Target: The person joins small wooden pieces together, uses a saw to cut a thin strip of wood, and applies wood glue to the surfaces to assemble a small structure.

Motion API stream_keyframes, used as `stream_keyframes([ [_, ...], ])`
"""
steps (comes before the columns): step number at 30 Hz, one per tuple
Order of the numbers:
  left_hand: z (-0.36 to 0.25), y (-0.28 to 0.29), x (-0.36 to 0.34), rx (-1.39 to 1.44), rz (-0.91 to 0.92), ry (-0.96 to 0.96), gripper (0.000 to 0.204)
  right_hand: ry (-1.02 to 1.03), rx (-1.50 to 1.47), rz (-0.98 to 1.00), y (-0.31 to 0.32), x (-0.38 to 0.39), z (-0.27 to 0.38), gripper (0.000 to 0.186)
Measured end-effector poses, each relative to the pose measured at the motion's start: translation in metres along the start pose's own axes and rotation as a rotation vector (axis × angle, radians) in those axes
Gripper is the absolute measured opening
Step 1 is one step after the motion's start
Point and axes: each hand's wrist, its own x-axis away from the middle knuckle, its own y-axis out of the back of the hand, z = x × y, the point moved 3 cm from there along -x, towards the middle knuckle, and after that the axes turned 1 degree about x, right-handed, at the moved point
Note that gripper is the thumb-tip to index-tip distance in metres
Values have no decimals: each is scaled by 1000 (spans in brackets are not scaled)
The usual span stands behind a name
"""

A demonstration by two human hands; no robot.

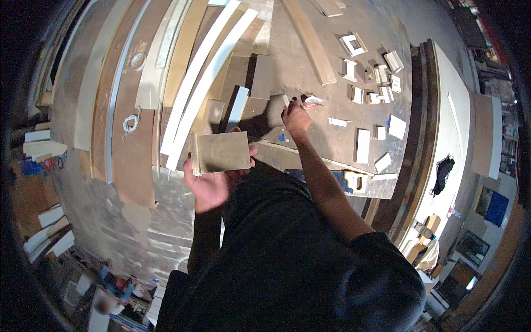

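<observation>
My left hand [207, 182] holds a flat, pale rectangular wooden piece [221, 149] with a narrow ridge along its left edge; fingertips curl past its right side. My right hand [295, 117] reaches over the worktable [304, 72], fingers curled at a small pale piece [286, 100]; exactly what they grip is too small to make out. Just right of those fingers lies a white object with a reddish part [313, 101], possibly touching them. A small white strip [338, 121] lies below and right of it, and a blue bit [281, 136] lies below the hand.
Long white strips [204, 77] and brown boards [135, 166] cover the left. Several small wooden blocks [357, 94] sit at right, above a saw with a pale handle [353, 182]. A long white panel [448, 133] lies farther right. Other people [119, 290] are at lower left.
</observation>
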Motion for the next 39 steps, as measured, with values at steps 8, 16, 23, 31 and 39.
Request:
stream_keyframes([
  [8,20,13,2,177,83,-35,92,232,-352,160,11,35,-55,32],
  [16,43,-44,10,206,-20,27,97,278,-1321,315,256,120,-22,20],
  [23,70,-84,8,524,604,-99,89,554,-823,127,391,183,68,15],
  [31,84,-110,21,352,714,-144,111,807,-694,124,390,198,72,21],
  [39,93,-98,21,431,597,-48,116,836,-794,216,398,217,47,27],
])
